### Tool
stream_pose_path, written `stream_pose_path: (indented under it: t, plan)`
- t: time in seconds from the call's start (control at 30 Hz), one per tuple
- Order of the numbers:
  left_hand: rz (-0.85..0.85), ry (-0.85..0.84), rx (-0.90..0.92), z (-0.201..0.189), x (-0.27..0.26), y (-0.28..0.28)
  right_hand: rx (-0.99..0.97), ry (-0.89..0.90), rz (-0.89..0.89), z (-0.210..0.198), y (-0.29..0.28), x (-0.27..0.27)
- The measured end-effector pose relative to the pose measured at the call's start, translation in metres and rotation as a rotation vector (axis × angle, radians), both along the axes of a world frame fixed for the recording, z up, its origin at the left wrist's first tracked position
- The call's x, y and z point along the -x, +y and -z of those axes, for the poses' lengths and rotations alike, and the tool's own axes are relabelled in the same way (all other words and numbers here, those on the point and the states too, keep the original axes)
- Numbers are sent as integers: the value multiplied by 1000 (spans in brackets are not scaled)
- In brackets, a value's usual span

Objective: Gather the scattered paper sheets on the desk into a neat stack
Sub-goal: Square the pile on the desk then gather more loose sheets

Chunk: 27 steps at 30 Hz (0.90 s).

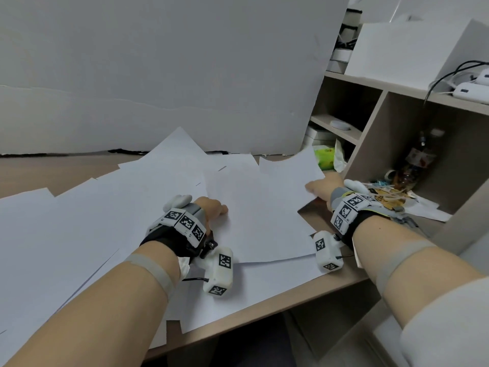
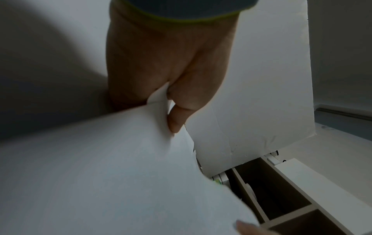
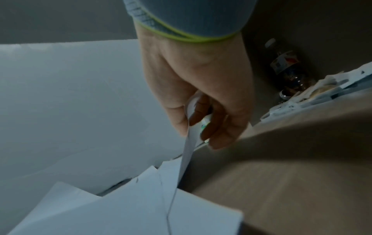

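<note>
From my head view, my left hand (image 1: 211, 207) hides its fingers under a white paper sheet (image 1: 259, 215). The clear plastic bottle (image 1: 415, 160) in the shelf blurs, and the beige bench (image 1: 264, 313) runs off the frame's bottom edge.

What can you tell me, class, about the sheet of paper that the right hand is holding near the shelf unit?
The sheet is plain white, blank on its visible face, and looks thin and flexible. The right hand pinches its right edge, thumb on one side and fingers on the other, so that edge is raised off the desk and the paper curves. Its far corner points toward the shelf unit. The left part lies over the other scattered sheets.
</note>
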<state>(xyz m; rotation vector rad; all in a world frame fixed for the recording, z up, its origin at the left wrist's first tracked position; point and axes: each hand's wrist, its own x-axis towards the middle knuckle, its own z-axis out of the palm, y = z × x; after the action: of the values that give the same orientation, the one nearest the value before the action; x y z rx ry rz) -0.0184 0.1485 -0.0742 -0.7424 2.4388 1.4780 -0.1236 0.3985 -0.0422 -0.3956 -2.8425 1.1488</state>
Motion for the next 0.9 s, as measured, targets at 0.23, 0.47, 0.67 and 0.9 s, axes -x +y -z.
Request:
stream_pose_path:
  t: [0.23,0.47,0.67,0.9]
  plan:
    - [75,115,35,-3,9,-9,-114,380,-145,-57,-39,-22]
    - [-389,328,-685,6,13,-33,-405,399,-458,-56,-97,-54]
    - [-296,244,-235,11,0,-43,-481,168,-800,-24,-137,-76]
    - [-484,245,-943,20,5,-61,-460,26,-948,1,-157,-87]
